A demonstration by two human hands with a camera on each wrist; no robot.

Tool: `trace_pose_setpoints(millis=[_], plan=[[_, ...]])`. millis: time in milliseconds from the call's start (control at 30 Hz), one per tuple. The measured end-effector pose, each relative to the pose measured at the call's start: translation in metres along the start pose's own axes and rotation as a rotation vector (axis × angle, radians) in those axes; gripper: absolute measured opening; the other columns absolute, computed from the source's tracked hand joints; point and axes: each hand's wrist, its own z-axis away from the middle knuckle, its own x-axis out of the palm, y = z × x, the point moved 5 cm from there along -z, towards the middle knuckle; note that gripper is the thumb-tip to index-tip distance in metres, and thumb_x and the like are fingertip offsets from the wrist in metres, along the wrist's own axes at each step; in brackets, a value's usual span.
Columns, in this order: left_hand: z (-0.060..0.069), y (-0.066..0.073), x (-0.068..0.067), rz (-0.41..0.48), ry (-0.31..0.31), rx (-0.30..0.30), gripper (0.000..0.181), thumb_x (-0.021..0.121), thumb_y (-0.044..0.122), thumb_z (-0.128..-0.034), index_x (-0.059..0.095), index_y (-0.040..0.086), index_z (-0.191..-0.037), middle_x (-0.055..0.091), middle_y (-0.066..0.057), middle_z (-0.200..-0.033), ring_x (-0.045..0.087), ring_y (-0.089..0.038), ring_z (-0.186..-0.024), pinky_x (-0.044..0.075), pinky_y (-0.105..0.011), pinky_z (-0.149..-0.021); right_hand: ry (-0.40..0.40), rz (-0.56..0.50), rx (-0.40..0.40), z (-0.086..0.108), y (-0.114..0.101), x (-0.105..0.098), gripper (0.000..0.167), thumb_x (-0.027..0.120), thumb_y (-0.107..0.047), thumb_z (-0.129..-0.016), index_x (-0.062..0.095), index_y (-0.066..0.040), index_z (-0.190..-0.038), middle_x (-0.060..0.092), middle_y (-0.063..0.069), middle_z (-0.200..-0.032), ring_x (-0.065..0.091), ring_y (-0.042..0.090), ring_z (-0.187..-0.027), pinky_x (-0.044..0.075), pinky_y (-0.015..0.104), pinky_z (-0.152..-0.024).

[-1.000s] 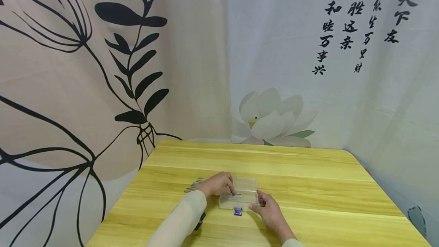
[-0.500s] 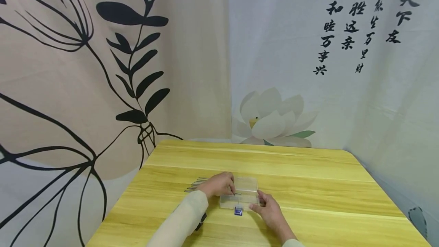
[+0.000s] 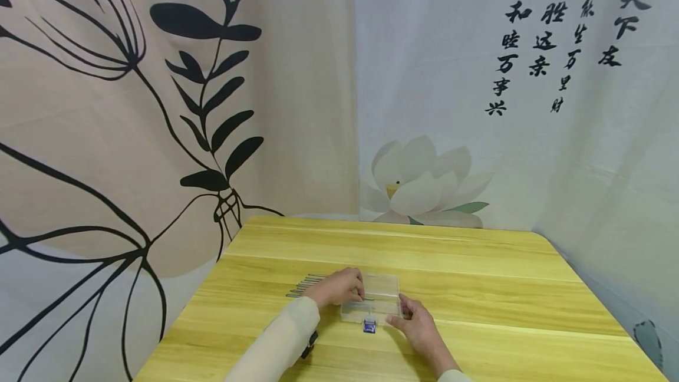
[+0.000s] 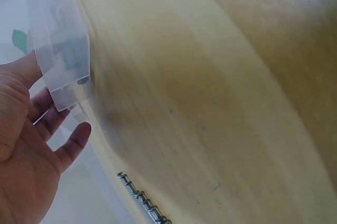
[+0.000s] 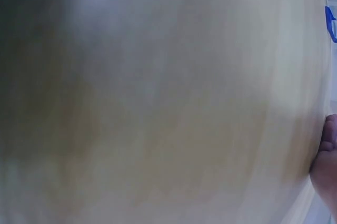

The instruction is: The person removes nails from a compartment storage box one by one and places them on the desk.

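Note:
A clear plastic box [image 3: 355,312] stands on the table with its lid [image 3: 382,285] folded back and a blue latch [image 3: 369,326] hanging at the front. My right hand [image 3: 419,326] grips the box's right end, thumb in front and fingers behind. Over the left rear of the box, my left hand [image 3: 339,287] has its fingers bent down and pinches a thin metal rod [image 3: 369,299], whose end sticks out to the right. In the left wrist view, the fingers [image 4: 45,113] are partly hidden behind the box wall. Only part of the right hand [image 5: 327,155] shows in the right wrist view.
Several thin metal rods [image 3: 303,286] lie side by side left of the box, partly behind the left hand. A dark strap [image 3: 309,345] shows under the left sleeve. The wooden table [image 3: 504,287] ends at a printed curtain [image 3: 302,105].
Both hands keep nearly the same place at the box. The left fingers shift very slightly; the whole head view has drifted a little.

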Motion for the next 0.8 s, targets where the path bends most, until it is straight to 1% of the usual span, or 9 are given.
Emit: trace_pose_setpoints(millis=[100,433,633,700,800], plan=[[0.0015,0.0007,-0.0012,0.021,-0.008,-0.002,0.007,0.07,0.024,-0.0936,0.076,0.023,-0.09,0.055,0.011,-0.103,0.05,-0.006,-0.097,0.046,-0.026,-0.086,0.001,0.006,-0.004,-0.0007,0.0001,0.0,0.074,0.078,-0.014,-0.085,0.04,0.017,-0.14,0.063,0.016,-0.112,0.06,0.025,-0.101,0.05,0.044,-0.089],[0.0012,0.0009,-0.0013,0.035,-0.008,0.006,0.007,0.07,0.023,-0.0939,0.075,0.02,-0.09,0.056,0.01,-0.104,0.051,-0.006,-0.099,0.046,-0.025,-0.088,0.007,0.017,-0.003,-0.001,0.0004,-0.0009,0.073,0.079,-0.014,-0.085,0.041,0.017,-0.14,0.063,0.016,-0.113,0.059,0.026,-0.103,0.049,0.047,-0.091],[0.0016,0.0027,-0.0006,-0.004,0.008,0.033,0.007,0.069,0.023,-0.0942,0.074,0.019,-0.091,0.056,0.009,-0.102,0.052,-0.005,-0.094,0.046,-0.023,-0.086,0.007,0.014,-0.001,-0.0015,0.0005,-0.0013,0.073,0.079,-0.013,-0.084,0.041,0.017,-0.14,0.063,0.017,-0.112,0.06,0.026,-0.102,0.05,0.046,-0.09],[0.0029,0.0031,-0.0008,-0.019,0.019,0.05,0.007,0.068,0.022,-0.095,0.074,0.018,-0.093,0.057,0.007,-0.104,0.052,-0.006,-0.095,0.046,-0.023,-0.086,0.01,0.016,0.003,-0.0016,0.0007,-0.0014,0.073,0.079,-0.013,-0.085,0.041,0.017,-0.14,0.063,0.018,-0.114,0.06,0.028,-0.104,0.049,0.047,-0.092],[0.0042,0.001,-0.0019,-0.014,0.044,0.076,0.008,0.067,0.019,-0.096,0.073,0.015,-0.093,0.057,0.004,-0.106,0.053,-0.009,-0.098,0.046,-0.025,-0.089,0.017,0.028,0.0,-0.0011,0.0003,-0.0016,0.073,0.079,-0.013,-0.085,0.041,0.016,-0.14,0.063,0.02,-0.118,0.059,0.032,-0.109,0.045,0.052,-0.096]])
